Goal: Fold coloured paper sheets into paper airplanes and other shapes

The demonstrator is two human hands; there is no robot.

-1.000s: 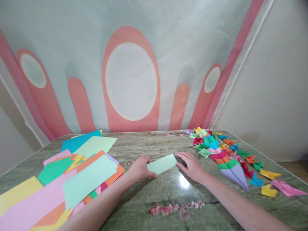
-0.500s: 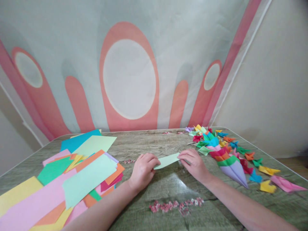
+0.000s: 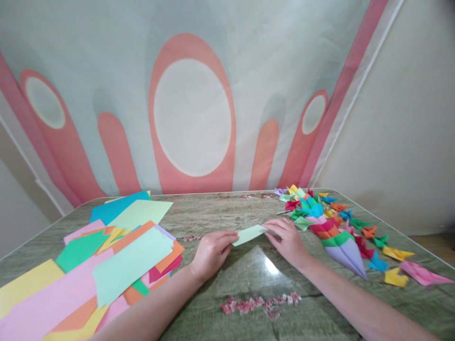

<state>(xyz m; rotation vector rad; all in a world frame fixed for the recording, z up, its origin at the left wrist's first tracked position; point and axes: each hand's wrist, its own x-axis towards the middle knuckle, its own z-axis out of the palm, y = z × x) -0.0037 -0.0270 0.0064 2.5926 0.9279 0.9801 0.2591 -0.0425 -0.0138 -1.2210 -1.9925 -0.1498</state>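
Note:
A narrow strip of pale green paper [image 3: 250, 235] spans the gap between my two hands, just above the table. My left hand [image 3: 215, 251] pinches its left end between thumb and fingers. At the other end, my right hand [image 3: 286, 239] grips the paper's right corner with the fingertips. Whether the strip is folded in layers is too small to tell.
Coloured paper sheets [image 3: 131, 265] lie in a loose pile on the left. To the right are several folded paper figures [image 3: 369, 232] and a row of nested paper planes [image 3: 343, 253]. The wood-patterned table [image 3: 199, 312] bears printed pink flowers. A patterned cloth backdrop [image 3: 245, 47] hangs behind.
My left hand has shifted slightly to the right along the paper strip, and its fingers are straighter. The right hand has hardly moved and keeps its end.

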